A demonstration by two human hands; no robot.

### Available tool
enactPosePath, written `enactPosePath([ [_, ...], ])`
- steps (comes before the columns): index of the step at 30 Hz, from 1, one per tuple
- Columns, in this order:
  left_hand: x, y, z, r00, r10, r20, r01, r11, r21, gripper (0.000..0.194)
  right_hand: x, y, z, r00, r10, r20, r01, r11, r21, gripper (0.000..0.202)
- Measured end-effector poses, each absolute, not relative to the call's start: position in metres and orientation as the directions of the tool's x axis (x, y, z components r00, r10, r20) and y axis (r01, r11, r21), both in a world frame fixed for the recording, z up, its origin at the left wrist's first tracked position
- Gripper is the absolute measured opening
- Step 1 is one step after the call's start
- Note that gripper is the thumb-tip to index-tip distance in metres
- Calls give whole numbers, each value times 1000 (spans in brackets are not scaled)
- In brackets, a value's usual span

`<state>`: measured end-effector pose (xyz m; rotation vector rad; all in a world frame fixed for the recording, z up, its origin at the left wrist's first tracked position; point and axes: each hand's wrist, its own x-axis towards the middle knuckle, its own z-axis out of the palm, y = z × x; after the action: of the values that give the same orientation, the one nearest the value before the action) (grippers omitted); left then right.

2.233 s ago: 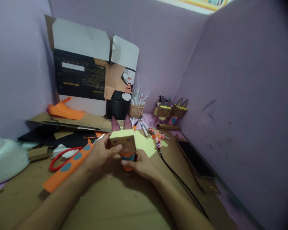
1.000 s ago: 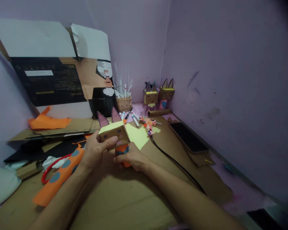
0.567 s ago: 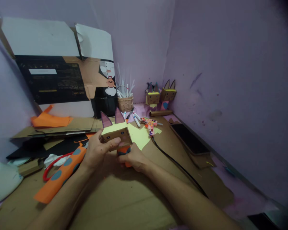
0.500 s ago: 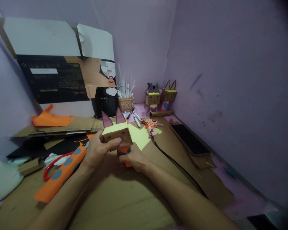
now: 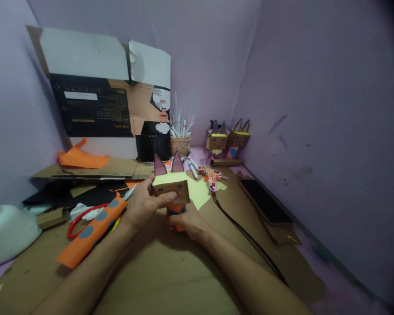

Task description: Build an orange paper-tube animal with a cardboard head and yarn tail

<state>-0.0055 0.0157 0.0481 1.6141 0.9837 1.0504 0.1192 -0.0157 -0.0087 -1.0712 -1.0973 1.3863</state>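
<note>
A cardboard cat figure (image 5: 170, 190) stands upright between my hands, with a box head, a pale yellow top, purple ears, drawn eyes and an orange body. My left hand (image 5: 149, 203) grips the head from the left side, thumb across its front. Lower down, my right hand (image 5: 188, 220) wraps round the orange body, which it partly hides. Beside my left forearm lies an orange paper strip with blue dots (image 5: 93, 232), over red-handled scissors (image 5: 77, 225). Pale yellow paper (image 5: 200, 192) lies behind the figure.
A patterned glue gun (image 5: 212, 177) with a black cord (image 5: 246, 232) lies behind my right hand. Further right is a phone (image 5: 264, 201). Two similar cat figures (image 5: 218, 142) stand at the back near a marker basket (image 5: 180, 145). A pale bowl (image 5: 9, 234) sits at left.
The whole view has shifted, so the scene sits further right in the picture. Both hands keep the same hold on the cat figure.
</note>
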Motion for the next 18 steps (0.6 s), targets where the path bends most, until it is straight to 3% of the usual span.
enactPosePath([
  [7,-9,16,44,317,929,192,140,-246,959,43,117,-17,-13,-77,997,-17,-130,-27,-991,12],
  [13,-9,19,43,411,879,243,-214,-166,963,62,122,-13,0,89,992,85,25,83,-996,15],
  [15,-9,22,42,374,887,271,-317,-152,936,70,126,-14,6,186,975,125,143,99,-985,16],
  [18,-8,24,38,303,935,183,-385,-55,921,71,131,-18,14,283,944,168,422,34,-906,30],
])
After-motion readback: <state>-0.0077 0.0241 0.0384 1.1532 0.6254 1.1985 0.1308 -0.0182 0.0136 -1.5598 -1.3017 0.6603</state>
